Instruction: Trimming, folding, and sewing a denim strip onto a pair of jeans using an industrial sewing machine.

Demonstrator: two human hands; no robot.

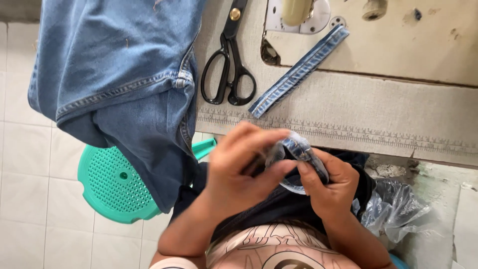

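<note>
Denim Strip Held Between Both Hands

Denim strip, short, blue and folded [298, 148], sits just in front of the tabletop [348, 107] edge, above the lap. The left hand [239, 169] and right hand [326, 182] each pinch it in a closed grip. Risk: the fold may slip if either grip loosens. Black-handled scissors [230, 65], a longer blue denim band [298, 69] and blue jeans [124, 84] lie on the tabletop nearby.

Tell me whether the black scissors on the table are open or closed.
Closed. The black scissors lie flat on the sewing table, handle loops side by side, blades together pointing away, beside a denim strip.
</note>
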